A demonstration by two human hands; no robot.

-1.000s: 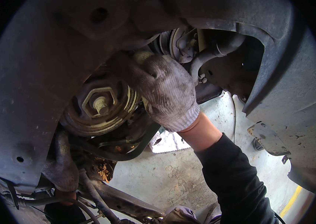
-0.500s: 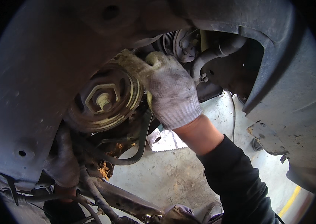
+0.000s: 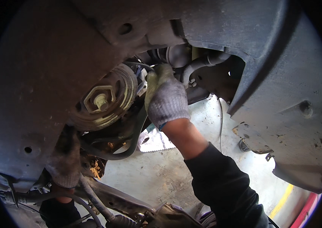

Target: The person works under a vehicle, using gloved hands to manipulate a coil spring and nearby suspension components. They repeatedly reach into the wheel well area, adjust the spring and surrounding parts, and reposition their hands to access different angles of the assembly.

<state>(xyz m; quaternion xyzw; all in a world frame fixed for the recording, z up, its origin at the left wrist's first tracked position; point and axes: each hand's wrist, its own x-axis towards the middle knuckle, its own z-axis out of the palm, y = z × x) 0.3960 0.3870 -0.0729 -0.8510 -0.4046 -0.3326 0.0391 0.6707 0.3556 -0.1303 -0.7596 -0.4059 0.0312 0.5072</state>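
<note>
The right hand (image 3: 167, 95), in a soiled knit glove, reaches up into the opening of a vehicle's underside, its fingers (image 3: 163, 71) bunched together beside the end of a thin dark strip. The strip runs from above the large grooved pulley (image 3: 121, 93) and is lost at the glove; whether the fingers are clamped on it cannot be told, since the fingertips are turned away and shaded.

A dark belt (image 3: 134, 140) hangs in a loose loop below and to the right of this pulley. One end of the loop passes into shadow at the left, the other rises behind the right hand, so whether the strip belongs to it cannot be made out. The pulley's left side is cut off by a dark panel (image 3: 35, 95); its hexagonal centre and bolt (image 3: 101, 102) show plainly.

The left hand (image 3: 64, 161), also gloved, reaches up at the lower left beside the panel's edge. Its fingers vanish into darkness, so whether they are apart, together or holding something cannot be told.

Above the right hand, a smaller round part (image 3: 179, 56) is blurred and partly covered. A bent hose (image 3: 195, 70) runs beside it into deep shade.
</note>
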